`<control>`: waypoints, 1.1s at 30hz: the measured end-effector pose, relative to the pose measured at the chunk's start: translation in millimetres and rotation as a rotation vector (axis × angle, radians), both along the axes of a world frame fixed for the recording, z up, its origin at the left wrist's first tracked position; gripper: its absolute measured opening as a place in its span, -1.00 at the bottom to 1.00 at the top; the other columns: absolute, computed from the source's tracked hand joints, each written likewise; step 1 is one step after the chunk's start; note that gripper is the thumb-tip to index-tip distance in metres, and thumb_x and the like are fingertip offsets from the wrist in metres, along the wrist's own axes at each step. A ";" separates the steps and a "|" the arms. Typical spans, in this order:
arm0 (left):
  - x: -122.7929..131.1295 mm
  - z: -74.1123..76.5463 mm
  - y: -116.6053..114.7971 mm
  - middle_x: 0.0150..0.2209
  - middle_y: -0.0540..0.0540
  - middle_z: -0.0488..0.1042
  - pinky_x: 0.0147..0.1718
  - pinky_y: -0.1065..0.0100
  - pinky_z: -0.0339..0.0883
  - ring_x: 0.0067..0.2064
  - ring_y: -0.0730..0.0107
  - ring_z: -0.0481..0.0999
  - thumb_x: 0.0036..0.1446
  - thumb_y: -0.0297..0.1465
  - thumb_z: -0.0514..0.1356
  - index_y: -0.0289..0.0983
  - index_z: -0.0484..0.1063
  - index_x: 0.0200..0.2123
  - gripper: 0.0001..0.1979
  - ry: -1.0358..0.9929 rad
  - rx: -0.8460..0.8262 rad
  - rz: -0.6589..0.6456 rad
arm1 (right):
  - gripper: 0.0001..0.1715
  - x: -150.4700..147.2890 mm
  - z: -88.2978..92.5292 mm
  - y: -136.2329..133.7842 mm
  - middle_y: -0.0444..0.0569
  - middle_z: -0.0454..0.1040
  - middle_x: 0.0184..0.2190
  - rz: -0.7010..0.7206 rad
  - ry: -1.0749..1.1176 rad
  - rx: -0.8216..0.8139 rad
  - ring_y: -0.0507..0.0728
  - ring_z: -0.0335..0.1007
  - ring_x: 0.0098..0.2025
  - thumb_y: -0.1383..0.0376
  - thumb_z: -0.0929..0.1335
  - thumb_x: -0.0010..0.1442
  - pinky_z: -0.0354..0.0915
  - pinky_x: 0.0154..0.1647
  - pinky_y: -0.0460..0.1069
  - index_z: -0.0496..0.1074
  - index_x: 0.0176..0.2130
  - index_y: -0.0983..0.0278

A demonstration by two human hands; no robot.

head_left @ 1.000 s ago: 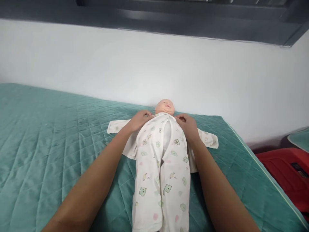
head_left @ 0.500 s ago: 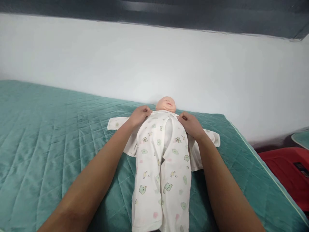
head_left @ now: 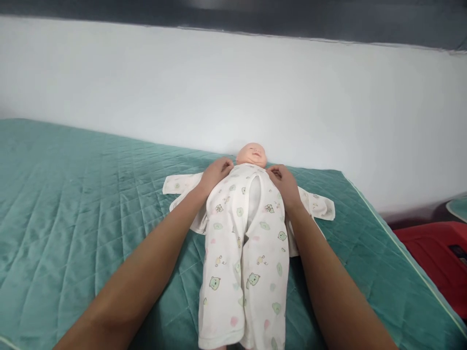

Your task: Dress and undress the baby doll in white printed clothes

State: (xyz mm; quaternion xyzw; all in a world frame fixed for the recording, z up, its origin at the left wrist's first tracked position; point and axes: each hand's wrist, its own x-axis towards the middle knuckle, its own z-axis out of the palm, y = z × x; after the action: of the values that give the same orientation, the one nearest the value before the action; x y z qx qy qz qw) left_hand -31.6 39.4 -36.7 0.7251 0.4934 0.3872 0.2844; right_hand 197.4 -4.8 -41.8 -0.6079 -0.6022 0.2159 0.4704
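A baby doll [head_left: 251,154] lies on its back, head toward the wall. Over its front lie white baby pants [head_left: 222,248] printed with green bears, their top edge up near the doll's chin and a slit at the crotch. Beneath them, a matching baby shirt [head_left: 317,206] has its sleeves spread to both sides. My left hand [head_left: 218,174] is closed at the left end of the pants' top edge, fingertips curled by the doll's shoulder. At the right end of that edge my right hand [head_left: 284,183] is closed too. Both sets of fingertips are partly hidden.
A green quilted bedspread [head_left: 91,204] covers the bed under the doll. Behind it rises a white wall [head_left: 219,87], with a dark band along the top. Beyond the bed's right edge stands a red object [head_left: 434,253].
Both hands have shifted slightly up toward the doll's neck along the pants' top edge. More of the shirt shows beside my forearms.
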 end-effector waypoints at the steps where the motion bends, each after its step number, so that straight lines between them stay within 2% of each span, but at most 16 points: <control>1: -0.1 0.6 -0.9 -0.27 -0.04 0.53 -0.17 0.32 0.25 -0.17 0.29 0.46 0.20 -0.32 0.09 -0.22 0.37 -0.35 -0.87 -0.017 -0.001 -0.031 | -0.71 -1.1 1.5 -0.7 -0.05 0.54 -0.24 0.029 0.028 -0.003 0.16 0.43 -0.18 0.05 0.32 0.16 0.25 -0.09 0.06 0.43 -0.28 0.21; 5: 0.4 4.3 -2.1 -0.32 -0.02 0.51 -0.24 0.33 0.21 -0.24 0.31 0.44 0.18 -0.09 0.14 -0.24 0.41 -0.36 -0.68 -0.061 -0.088 -0.069 | -0.60 -4.2 9.3 -0.9 -0.06 0.52 -0.35 0.054 0.045 -0.078 0.14 0.37 -0.29 -0.06 0.35 0.12 0.26 -0.19 0.04 0.42 -0.34 0.23; 7: 1.2 6.1 -1.4 -0.34 -0.01 0.51 -0.25 0.35 0.21 -0.27 0.34 0.42 0.13 -0.06 0.19 -0.25 0.41 -0.36 -0.66 -0.091 -0.098 -0.105 | -0.59 -4.2 12.3 0.4 -0.09 0.48 -0.41 0.061 0.016 -0.108 0.13 0.32 -0.33 -0.07 0.37 0.10 0.24 -0.24 0.02 0.38 -0.36 0.22; 9: 2.5 7.3 -0.5 -0.34 0.00 0.50 -0.24 0.36 0.21 -0.27 0.37 0.41 0.10 -0.11 0.22 -0.25 0.40 -0.38 -0.69 -0.120 -0.088 -0.147 | -0.62 -3.8 13.9 2.3 -0.13 0.42 -0.46 0.078 -0.050 -0.117 0.11 0.28 -0.35 -0.05 0.36 0.11 0.20 -0.26 0.01 0.33 -0.40 0.20; 11: 4.5 7.6 0.8 -0.38 0.02 0.48 -0.23 0.36 0.22 -0.29 0.38 0.40 0.10 -0.18 0.22 -0.25 0.37 -0.43 -0.75 -0.133 -0.084 -0.134 | -0.64 -3.9 14.3 5.1 -0.15 0.38 -0.49 0.066 -0.125 -0.100 0.11 0.25 -0.35 -0.01 0.35 0.13 0.17 -0.25 0.02 0.29 -0.43 0.20; 15: 9.9 4.9 6.4 -0.45 0.05 0.42 -0.25 0.35 0.20 -0.33 0.40 0.38 0.11 -0.30 0.20 -0.24 0.28 -0.50 -0.79 -0.084 -0.028 0.019 | -0.69 -6.2 13.0 12.8 -0.16 0.37 -0.47 -0.030 -0.181 -0.062 0.12 0.25 -0.33 0.06 0.33 0.15 0.15 -0.21 0.03 0.23 -0.45 0.19; 19: 12.5 -0.8 11.7 -0.44 0.04 0.42 -0.27 0.34 0.20 -0.34 0.38 0.39 0.10 -0.32 0.20 -0.23 0.27 -0.48 -0.82 -0.045 -0.025 0.072 | -0.71 -9.2 10.8 15.6 -0.13 0.43 -0.42 -0.067 -0.127 -0.083 0.13 0.31 -0.31 0.07 0.35 0.13 0.19 -0.18 0.05 0.26 -0.44 0.19; 23: 6.6 -7.3 4.3 -0.28 -0.03 0.53 -0.13 0.31 0.30 -0.18 0.31 0.49 0.12 -0.37 0.17 -0.22 0.40 -0.32 -0.94 -0.129 0.009 0.050 | -0.77 -9.5 6.4 3.9 -0.05 0.54 -0.26 0.026 0.047 -0.014 0.15 0.40 -0.21 0.10 0.35 0.11 0.27 -0.09 0.06 0.40 -0.32 0.22; 26: -5.1 -11.3 -14.2 -0.12 -0.10 0.56 0.07 0.24 0.27 -0.01 0.24 0.49 0.15 -0.38 0.14 -0.22 0.47 -0.23 -0.86 -0.128 0.125 0.029 | -0.71 -9.1 2.7 -17.6 -0.02 0.57 -0.12 0.064 0.109 0.060 0.18 0.44 -0.06 0.12 0.30 0.18 0.29 0.05 0.10 0.48 -0.19 0.21; 28: -14.6 -12.3 -35.7 -0.10 -0.13 0.56 0.14 0.19 0.23 0.03 0.19 0.46 0.19 -0.37 0.13 -0.22 0.50 -0.24 -0.84 -0.090 0.205 0.069 | -0.67 -11.7 2.0 -40.8 0.00 0.56 -0.03 0.009 0.124 0.114 0.18 0.43 0.04 0.13 0.27 0.23 0.25 0.16 0.12 0.50 -0.11 0.21; 31: -28.7 -11.2 -87.4 -0.08 -0.13 0.53 0.17 0.17 0.21 0.07 0.18 0.43 0.22 -0.39 0.10 -0.20 0.50 -0.21 -0.82 -0.081 0.285 0.187 | -0.62 -24.6 4.3 -93.2 0.02 0.49 0.12 -0.064 0.105 0.181 0.18 0.35 0.19 0.13 0.24 0.30 0.18 0.28 0.15 0.46 0.01 0.19; 33: -36.6 -10.8 -135.1 -0.07 -0.12 0.52 0.16 0.17 0.23 0.07 0.19 0.42 0.24 -0.39 0.09 -0.18 0.49 -0.18 -0.82 -0.101 0.294 0.237 | -0.60 -37.6 6.6 -138.0 0.01 0.40 0.22 -0.008 0.048 0.207 0.19 0.27 0.28 0.14 0.27 0.31 0.15 0.33 0.18 0.40 0.10 0.14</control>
State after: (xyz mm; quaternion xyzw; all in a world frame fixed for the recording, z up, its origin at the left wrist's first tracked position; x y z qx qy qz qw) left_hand -68.2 -95.6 -47.5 0.6753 0.4983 0.5219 0.1524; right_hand 159.8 -142.7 -35.2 -0.5530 -0.6072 0.1651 0.5461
